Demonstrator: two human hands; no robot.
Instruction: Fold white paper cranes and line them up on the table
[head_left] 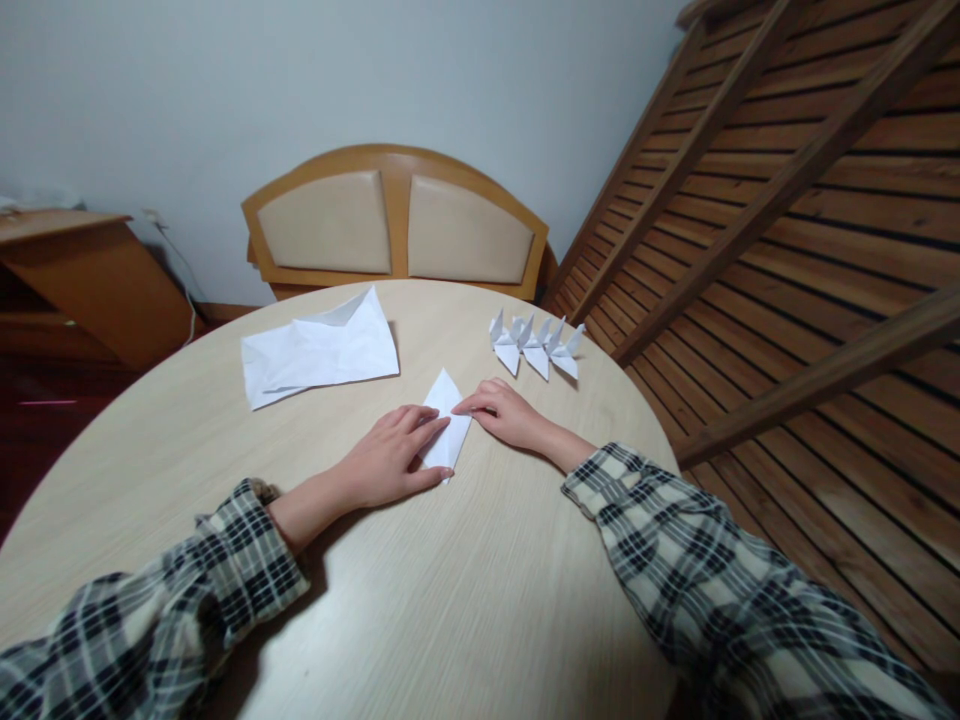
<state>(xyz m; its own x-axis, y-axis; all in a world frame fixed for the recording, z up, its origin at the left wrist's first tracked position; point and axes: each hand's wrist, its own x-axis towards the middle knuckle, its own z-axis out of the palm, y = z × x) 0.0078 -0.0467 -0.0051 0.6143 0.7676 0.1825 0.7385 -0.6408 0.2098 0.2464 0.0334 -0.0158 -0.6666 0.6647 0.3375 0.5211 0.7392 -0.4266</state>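
A white folded paper [459,438], diamond-shaped with a crease down its middle, lies flat on the round table [450,600]. My left hand [394,450] rests over its left side, with fingers stretched across the paper and the thumb apart near the lower tip. At the right corner, my right hand [506,412] has its index finger on the paper and its thumb tucked close, pinching the edge. Parts of the paper's left side are hidden under my left fingers.
Three white paper cranes [535,350] stand in a row at the back right. White paper sheets [322,350] lie at the back left. Beyond the table edge are a padded wooden headboard-like back [397,225], slatted wood [810,230] on the right and a brown desk [90,270].
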